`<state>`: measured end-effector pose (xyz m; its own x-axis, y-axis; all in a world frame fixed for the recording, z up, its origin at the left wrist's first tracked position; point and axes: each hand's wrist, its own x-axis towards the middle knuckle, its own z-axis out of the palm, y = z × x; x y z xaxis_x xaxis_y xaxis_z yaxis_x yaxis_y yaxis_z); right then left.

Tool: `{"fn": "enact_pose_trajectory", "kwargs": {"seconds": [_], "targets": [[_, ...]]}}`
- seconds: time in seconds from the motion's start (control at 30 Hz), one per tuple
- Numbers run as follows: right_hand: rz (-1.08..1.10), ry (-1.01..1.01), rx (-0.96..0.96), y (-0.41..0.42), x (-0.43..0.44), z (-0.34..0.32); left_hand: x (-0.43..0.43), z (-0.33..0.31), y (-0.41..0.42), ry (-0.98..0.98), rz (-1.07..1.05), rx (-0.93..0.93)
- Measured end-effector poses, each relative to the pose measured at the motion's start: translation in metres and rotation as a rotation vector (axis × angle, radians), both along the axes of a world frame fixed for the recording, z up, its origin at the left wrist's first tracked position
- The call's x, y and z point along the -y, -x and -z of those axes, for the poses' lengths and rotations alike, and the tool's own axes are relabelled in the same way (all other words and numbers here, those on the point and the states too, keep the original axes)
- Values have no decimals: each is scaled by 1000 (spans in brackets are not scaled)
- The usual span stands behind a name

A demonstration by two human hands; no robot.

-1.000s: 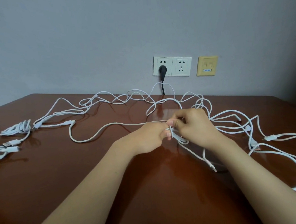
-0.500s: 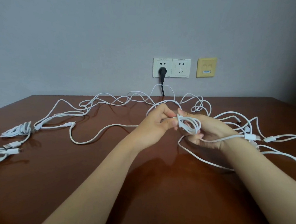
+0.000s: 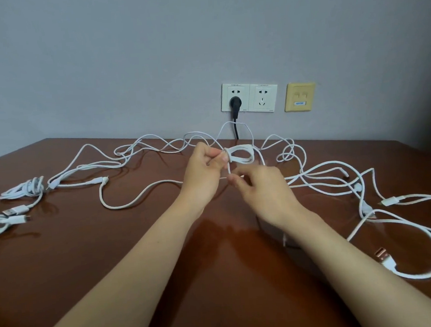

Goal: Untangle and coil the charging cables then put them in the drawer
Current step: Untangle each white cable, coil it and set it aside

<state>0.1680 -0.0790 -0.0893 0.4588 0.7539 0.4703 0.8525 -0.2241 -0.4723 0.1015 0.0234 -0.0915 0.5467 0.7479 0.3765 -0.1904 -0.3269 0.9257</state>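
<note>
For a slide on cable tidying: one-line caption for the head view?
Left hand pinches a small white cable coil; right hand pinches its trailing strand above the brown table.

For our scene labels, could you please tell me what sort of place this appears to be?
Probably an ordinary room in a home or office: a brown wooden table stands against a plain grey wall that carries twin power sockets, one with a black plug, and a yellowed data outlet.

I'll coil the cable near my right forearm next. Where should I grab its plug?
Probably pinch the plug by its white body, from above, across its narrow sides: it lies flat on the table, metal tip bare, cable curving off behind.
</note>
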Motion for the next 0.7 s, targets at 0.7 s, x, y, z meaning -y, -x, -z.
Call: {"fn": "enact_pose_trajectory", "kwargs": {"seconds": [0.7], "targets": [[74, -222, -240, -34, 18, -15, 12, -2, 13, -558, 257, -457]]}}
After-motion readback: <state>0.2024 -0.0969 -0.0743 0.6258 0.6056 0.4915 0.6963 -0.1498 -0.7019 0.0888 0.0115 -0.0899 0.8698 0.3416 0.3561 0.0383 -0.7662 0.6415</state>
